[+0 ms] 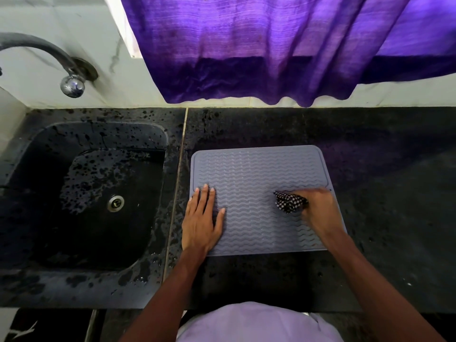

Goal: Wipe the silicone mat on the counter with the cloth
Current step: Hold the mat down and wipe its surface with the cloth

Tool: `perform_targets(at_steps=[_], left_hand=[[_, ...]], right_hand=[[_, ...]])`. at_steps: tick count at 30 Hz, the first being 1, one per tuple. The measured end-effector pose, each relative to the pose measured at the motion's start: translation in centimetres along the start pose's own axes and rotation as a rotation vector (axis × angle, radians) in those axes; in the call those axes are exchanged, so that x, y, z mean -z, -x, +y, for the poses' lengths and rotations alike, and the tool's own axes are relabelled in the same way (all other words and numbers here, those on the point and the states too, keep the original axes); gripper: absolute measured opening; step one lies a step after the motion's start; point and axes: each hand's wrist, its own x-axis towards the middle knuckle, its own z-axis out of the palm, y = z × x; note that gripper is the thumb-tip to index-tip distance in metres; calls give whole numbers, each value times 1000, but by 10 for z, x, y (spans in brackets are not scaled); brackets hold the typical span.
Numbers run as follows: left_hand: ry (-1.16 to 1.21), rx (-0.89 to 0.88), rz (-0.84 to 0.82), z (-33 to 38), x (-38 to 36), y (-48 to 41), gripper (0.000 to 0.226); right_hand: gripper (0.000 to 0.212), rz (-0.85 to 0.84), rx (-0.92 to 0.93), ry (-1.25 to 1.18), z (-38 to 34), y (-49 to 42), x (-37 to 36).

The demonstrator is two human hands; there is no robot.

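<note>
A grey silicone mat (254,174) with wavy ridges lies flat on the black counter (382,169). My left hand (201,220) presses flat on the mat's near left corner, fingers straight. My right hand (318,208) grips a bunched black-and-white checked cloth (290,201) and holds it down on the right part of the mat, near its right edge. Part of the cloth is hidden inside the fist.
A black sink (98,193) with a metal drain (115,203) sits left of the mat, its rim wet. A dark tap (49,58) juts from the white wall above it. A purple curtain (271,50) hangs over the counter's back edge.
</note>
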Motion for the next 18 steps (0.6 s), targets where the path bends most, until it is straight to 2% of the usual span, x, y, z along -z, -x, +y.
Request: perform_targets(at_steps=[3,9,12,18], left_hand=[[-37,-4,-11,2,0,0,70],[-48,-2,-63,0,-3,-1,75],[-47,-5,-60,0,-3,-2,77],[-44,-9,-40,1,-2,-1,77]], right_hand=[[47,50,43,-16,2,4,14],[53,23,-24,-4,18,6,18],[43,73,-18,-46,17,5,28],[59,12,-81,-23,32,6,30]])
